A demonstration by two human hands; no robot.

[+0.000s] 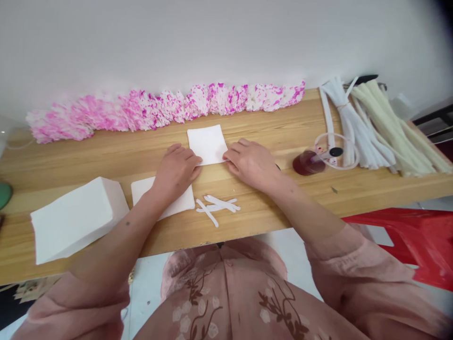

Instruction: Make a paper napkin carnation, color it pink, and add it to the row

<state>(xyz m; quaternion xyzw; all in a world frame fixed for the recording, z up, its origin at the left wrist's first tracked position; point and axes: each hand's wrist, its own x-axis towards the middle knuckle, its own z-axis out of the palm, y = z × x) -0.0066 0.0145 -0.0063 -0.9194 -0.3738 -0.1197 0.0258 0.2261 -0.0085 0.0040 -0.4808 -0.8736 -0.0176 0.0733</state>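
Observation:
A square white paper napkin (207,143), perhaps several layers thick, lies on the wooden table in front of me. My left hand (179,166) pinches its near left corner between curled fingers and thumb. At the near right corner, my right hand (250,163) grips the same napkin, so its near edge runs between the two hands. Beneath my left wrist, partly hidden by the forearm, rests a second flat white napkin (182,198). Several short white strips (222,206) lie crossed on the wood, nearer to me than the hands.
A tall stack of white napkins (76,217) stands at left. Along the wall runs a row of crumpled pink-and-white paper flowers (159,108). At right are a cup of dark red liquid (307,163), a clear round lid (348,163), white strips (364,132) and cream strips (396,123). Below is a red stool (421,236).

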